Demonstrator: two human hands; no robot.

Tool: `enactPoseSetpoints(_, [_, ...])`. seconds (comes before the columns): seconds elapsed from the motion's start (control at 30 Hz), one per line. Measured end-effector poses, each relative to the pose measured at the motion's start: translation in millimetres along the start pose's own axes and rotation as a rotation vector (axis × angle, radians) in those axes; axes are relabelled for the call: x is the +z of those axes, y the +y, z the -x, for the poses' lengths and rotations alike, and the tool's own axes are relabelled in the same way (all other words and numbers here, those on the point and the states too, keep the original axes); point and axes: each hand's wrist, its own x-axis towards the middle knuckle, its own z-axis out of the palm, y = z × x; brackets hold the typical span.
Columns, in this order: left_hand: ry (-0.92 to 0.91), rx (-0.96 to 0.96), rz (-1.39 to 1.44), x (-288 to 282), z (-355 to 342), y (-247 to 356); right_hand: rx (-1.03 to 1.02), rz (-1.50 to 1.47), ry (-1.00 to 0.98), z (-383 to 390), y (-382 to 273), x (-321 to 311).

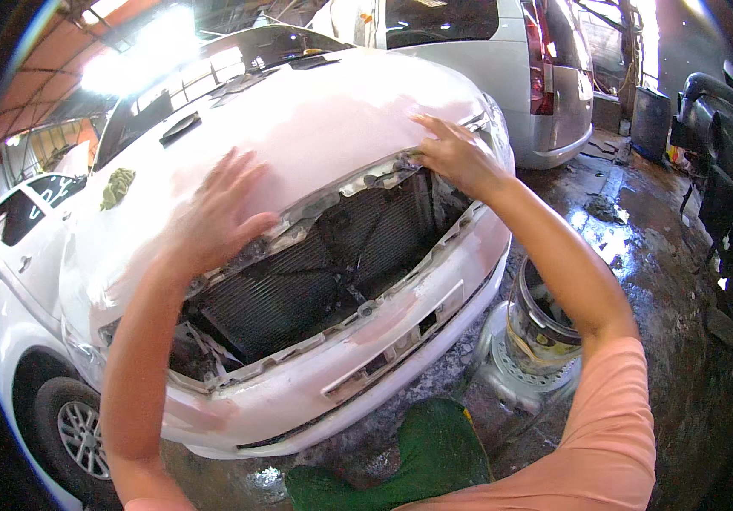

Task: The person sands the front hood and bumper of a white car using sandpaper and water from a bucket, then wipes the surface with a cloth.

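Observation:
In front of me stands a white car with its grille opening bare. Patchy pale pink and white areas cover its hood (332,111). My left hand (223,211) lies flat over the hood's near left part, fingers stretched and holding nothing. Farther right, my right hand (458,155) is at the hood's front edge, near the headlight. Its fingers reach over the panel and the thumb is apart from them; nothing shows in its grip. Below both hands, the dark radiator (285,302) is exposed above the white front bumper (290,417). A crumpled green cloth (117,188) rests on the hood's left side.
A bucket (530,345) stands on a round perforated base at the bumper's right. Wet dark floor (588,204) stretches along the right side. A silver van (503,77) is parked behind. Dark car parts (724,162) and a blue-grey drum (651,123) are at the far right.

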Motion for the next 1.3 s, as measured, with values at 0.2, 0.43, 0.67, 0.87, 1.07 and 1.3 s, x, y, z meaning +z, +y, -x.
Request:
enactPoseSetpoints(0.2, [0.008,0.124,0.081,32,-58,21,0.375,-0.027,-0.369,100,-44,-86])
enactPoseSetpoints(0.43, [0.035,0.134,0.125,53,-117,53,0.801,-0.135,-1.298,212,4,-118])
enactPoseSetpoints(0.67, [-0.005,0.08,0.07,72,-169,83,0.632,-0.218,-1.786,313,29,-14])
enactPoseSetpoints(0.87, [-0.017,0.094,0.08,84,-205,93,0.571,-0.424,-1.62,336,39,-13])
enactPoseSetpoints(1.07, [-0.149,0.102,0.088,80,-276,48,0.629,-0.185,-1.635,331,26,-7])
enactPoseSetpoints(1.3, [-0.176,0.321,0.215,101,-345,53,1.016,-0.295,-1.526,468,41,-47])
